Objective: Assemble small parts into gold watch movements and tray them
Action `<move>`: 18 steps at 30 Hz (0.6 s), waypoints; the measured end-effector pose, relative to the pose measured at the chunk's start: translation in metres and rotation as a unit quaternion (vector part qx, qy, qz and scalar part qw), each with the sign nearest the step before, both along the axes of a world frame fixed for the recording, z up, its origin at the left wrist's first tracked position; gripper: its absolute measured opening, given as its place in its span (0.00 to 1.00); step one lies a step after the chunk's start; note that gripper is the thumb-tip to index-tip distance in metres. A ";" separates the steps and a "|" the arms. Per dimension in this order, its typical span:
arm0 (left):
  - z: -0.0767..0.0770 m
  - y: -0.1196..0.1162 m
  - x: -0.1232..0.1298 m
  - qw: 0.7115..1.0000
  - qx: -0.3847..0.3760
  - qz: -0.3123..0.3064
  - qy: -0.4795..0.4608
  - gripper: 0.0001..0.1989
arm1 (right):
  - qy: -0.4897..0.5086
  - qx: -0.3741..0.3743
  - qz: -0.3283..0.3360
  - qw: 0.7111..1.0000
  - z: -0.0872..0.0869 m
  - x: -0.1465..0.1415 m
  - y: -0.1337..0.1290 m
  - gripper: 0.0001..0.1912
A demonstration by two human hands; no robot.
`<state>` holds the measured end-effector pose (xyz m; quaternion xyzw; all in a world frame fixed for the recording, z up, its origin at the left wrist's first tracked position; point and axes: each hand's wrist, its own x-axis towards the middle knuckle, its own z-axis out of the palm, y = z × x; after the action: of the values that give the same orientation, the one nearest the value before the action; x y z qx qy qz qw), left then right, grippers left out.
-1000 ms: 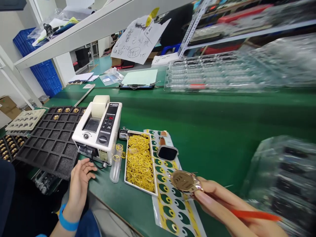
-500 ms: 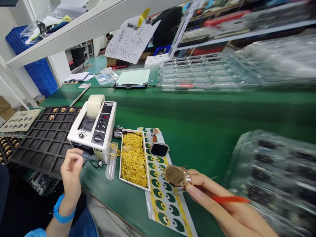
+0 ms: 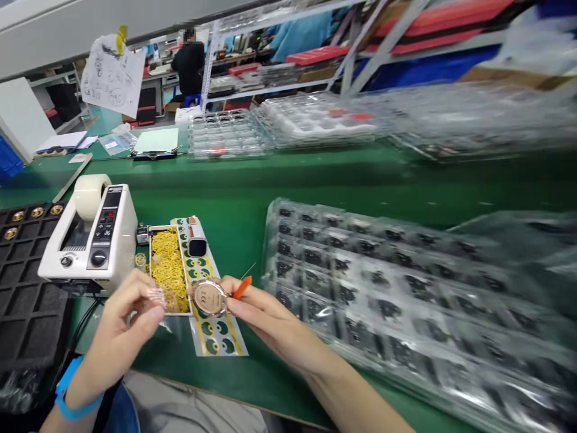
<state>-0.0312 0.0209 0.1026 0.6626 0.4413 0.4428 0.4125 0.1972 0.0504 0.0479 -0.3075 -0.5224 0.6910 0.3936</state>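
Observation:
My right hand [image 3: 265, 310] grips a round rose-gold watch case [image 3: 210, 298] at its edge, the engraved back facing me. Tucked in the same hand is a thin tool with an orange part [image 3: 242, 287]; its kind cannot be made out. My left hand [image 3: 128, 322] is closed in a pinch on a small piece of clear tape [image 3: 156, 295], in front of the tray of yellow rings [image 3: 169, 255] and left of the case. Behind the left hand stands a white tape dispenser [image 3: 118, 213]. Beneath the case lies a sheet of green and yellow stickers [image 3: 219, 328].
A square-faced watch [image 3: 197, 246] lies on the sticker sheet. Clear plastic trays with dark parts [image 3: 378, 276] cover the right side of the green bench [image 3: 234, 228]. At far left is a black compartment tray [image 3: 27, 288] with several gold pieces. A person [image 3: 189, 66] sits far behind.
My view has swung right. My left hand has left the dispenser's front with the clear tape and come close to the watch case, which stays in my right hand.

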 end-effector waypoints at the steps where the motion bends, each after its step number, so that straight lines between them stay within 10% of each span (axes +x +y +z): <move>1: -0.002 0.004 0.008 0.999 -0.028 -0.031 -0.008 0.11 | -0.002 0.005 0.011 1.000 0.001 0.000 0.000 0.23; 18: -0.015 0.030 0.037 0.994 -0.067 -0.070 0.043 0.13 | -0.078 0.089 0.038 0.992 0.012 0.001 -0.003 0.24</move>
<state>0.0061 0.0513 0.0877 0.6811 0.4399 0.3533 0.4667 0.1982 0.0479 0.0595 -0.3039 -0.6225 0.6301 0.3508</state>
